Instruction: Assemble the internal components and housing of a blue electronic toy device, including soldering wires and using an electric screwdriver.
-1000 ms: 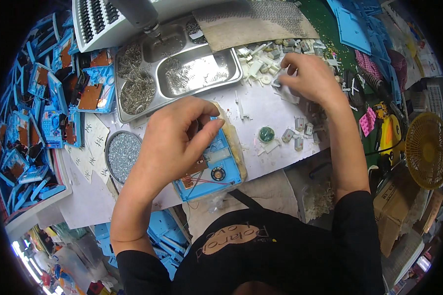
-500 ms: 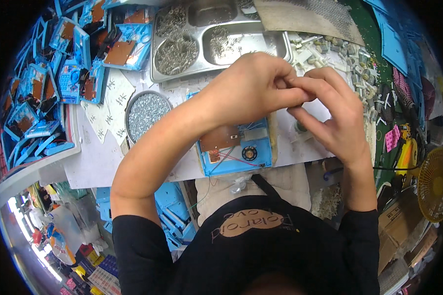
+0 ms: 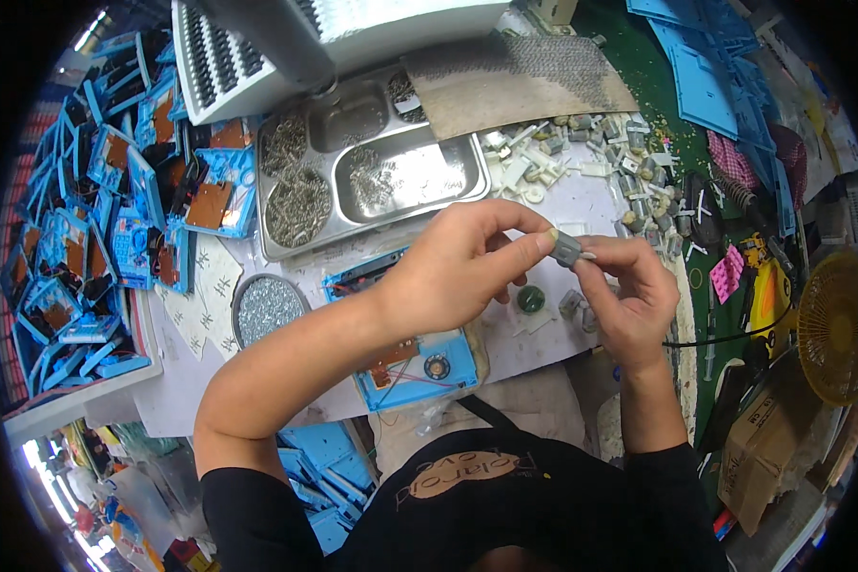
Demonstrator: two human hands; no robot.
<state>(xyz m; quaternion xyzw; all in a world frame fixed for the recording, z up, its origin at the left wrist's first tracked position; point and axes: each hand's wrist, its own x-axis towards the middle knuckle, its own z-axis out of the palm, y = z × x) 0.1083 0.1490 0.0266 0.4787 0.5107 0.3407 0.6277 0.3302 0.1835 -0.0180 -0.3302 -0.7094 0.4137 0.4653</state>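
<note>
Between my hands is a small grey motor (image 3: pixel 564 250), a short cylinder lying nearly level above the white work surface. My left hand (image 3: pixel 462 262) pinches its left end between thumb and forefinger. At its other end a small pale tip shows, gripped by the thumb and fingers of my right hand (image 3: pixel 629 297). Below my left forearm an opened blue plastic housing (image 3: pixel 419 386) lies on the surface, with a brown circuit board, thin wires and a round speaker (image 3: pixel 437 367); my forearm covers part of it. Under the motor sits a dark green round piece (image 3: pixel 531 300).
A metal tray (image 3: pixel 372 224) of small metal parts stands beyond my hands, next to a round bowl of screws (image 3: pixel 269 310). Loose motors and white plastic pieces (image 3: pixel 543 162) are heaped at far right. Blue housings (image 3: pixel 129 214) pile up at left; a yellow fan (image 3: pixel 834 315) is at right.
The motor now shows between my fingers, where earlier the fingertips met around something hidden. My hands have turned it into view, and the whole view has shifted, showing more of the far side.
</note>
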